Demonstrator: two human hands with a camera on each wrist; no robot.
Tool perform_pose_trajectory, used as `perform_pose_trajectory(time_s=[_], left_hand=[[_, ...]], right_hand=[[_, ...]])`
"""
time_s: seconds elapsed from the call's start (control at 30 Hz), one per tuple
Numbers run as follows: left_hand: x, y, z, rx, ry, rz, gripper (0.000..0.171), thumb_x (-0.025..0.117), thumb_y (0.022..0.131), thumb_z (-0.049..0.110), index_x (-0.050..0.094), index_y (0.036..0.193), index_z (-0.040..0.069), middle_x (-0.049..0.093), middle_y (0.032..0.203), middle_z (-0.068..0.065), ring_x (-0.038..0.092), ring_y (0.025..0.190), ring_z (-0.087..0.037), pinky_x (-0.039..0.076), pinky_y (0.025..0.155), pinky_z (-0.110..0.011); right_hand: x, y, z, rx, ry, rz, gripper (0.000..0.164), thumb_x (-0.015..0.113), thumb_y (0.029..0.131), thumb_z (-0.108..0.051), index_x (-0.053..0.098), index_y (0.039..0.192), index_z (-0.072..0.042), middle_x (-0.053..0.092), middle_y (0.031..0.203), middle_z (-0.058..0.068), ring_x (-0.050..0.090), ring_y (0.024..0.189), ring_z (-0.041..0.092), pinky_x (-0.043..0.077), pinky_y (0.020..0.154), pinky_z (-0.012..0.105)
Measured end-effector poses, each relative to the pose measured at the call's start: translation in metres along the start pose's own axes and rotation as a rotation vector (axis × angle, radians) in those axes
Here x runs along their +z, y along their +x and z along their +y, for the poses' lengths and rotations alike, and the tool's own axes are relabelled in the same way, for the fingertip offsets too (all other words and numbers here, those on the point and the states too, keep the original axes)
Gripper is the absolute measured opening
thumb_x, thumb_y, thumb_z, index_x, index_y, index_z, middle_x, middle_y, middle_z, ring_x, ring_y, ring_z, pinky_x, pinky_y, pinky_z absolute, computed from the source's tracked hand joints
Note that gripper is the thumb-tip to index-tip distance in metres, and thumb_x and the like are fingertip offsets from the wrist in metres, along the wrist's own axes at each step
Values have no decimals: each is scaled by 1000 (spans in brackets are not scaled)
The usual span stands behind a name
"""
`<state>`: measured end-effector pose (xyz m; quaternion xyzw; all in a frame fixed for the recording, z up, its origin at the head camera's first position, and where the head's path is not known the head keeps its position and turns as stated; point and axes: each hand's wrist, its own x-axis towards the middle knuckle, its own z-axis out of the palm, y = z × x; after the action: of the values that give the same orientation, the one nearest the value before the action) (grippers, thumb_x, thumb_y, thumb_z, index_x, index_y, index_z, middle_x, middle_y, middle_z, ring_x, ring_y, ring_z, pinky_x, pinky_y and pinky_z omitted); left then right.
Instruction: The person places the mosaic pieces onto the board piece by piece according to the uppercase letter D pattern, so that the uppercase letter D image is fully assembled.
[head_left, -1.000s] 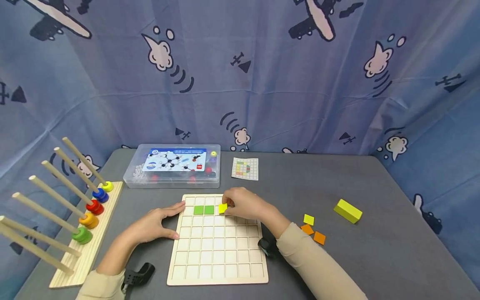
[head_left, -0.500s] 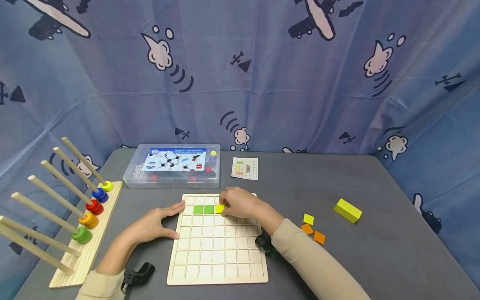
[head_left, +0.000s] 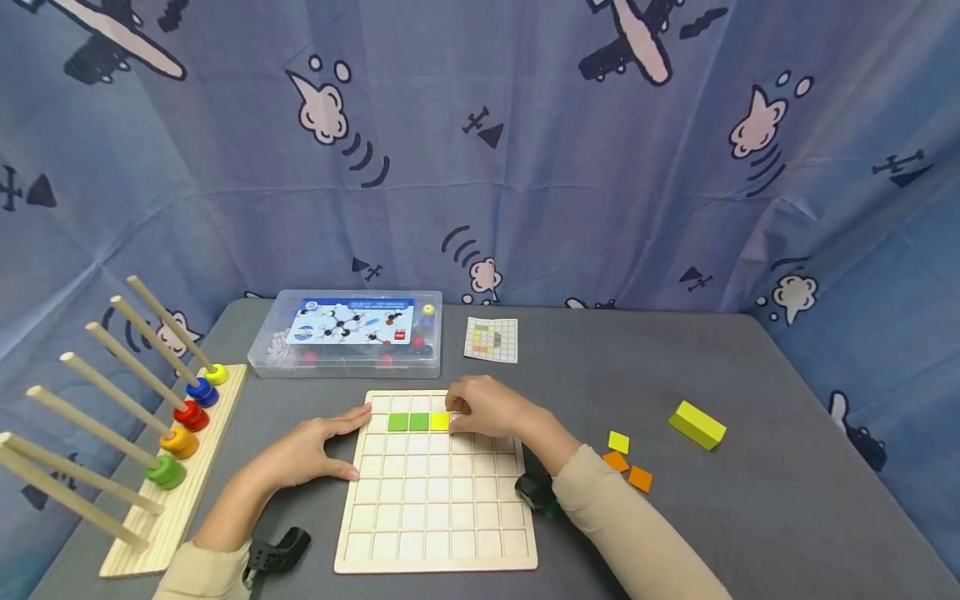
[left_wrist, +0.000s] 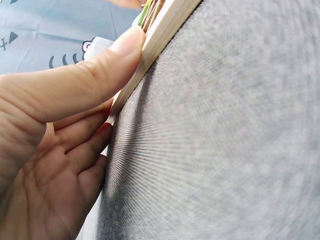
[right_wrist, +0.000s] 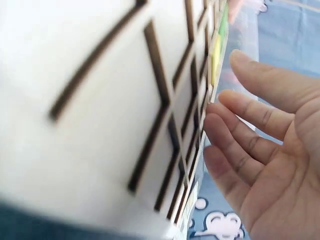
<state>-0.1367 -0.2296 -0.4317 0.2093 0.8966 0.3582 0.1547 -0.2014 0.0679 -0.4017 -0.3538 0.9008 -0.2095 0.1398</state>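
Observation:
A wooden grid board (head_left: 426, 543) lies flat on the table. In its second row from the back sit two green square tiles (head_left: 398, 422) and, directly right of them, a yellow square tile (head_left: 439, 422). My left hand (head_left: 303, 450) touches the board's left edge, its thumb and extended fingers spread apart along the rim, as the left wrist view also shows. Just right of the yellow tile hovers my right hand (head_left: 491, 408) over the board. The right wrist view shows that hand's thumb (right_wrist: 270, 82) apart from its loosely bent fingers, with nothing between them.
Right of the board lie a loose yellow tile (head_left: 618, 442), two orange tiles (head_left: 640, 478) and a yellow block (head_left: 697, 425). Behind it are a gridded pattern card (head_left: 491, 340) and a clear plastic case (head_left: 345, 365). A pegged wooden stand (head_left: 225, 392) with coloured rings occupies the left.
The yellow tile, pinched in my right hand a second ago, has moved left into the cell beside the green tiles. The right hand has let go and shifted slightly right. My left hand stays put.

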Motion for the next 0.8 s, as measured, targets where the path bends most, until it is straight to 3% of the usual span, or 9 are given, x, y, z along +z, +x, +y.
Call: perform_pose_trajectory(time_s=[0.3,0.8], left_hand=[[1,0,0,1,-22,-5,88,78,73,38,38,146,7,29,153,-12,25,140,-39,28,107,-57],[3,2,-3,-11,-16,-6,90,79,71,39,38,146,9,30,153,-10,25,141,-35,28,108,-56]], right_hand=[[-15,-36,14,72,97,62,34,72,84,-18,65,114,-3,66,105,7,62,98,21,52,85,36],[-24,-116,52,177,144,110,33,71,85,-19,65,114,-5,65,107,6,63,99,23,52,84,41]])
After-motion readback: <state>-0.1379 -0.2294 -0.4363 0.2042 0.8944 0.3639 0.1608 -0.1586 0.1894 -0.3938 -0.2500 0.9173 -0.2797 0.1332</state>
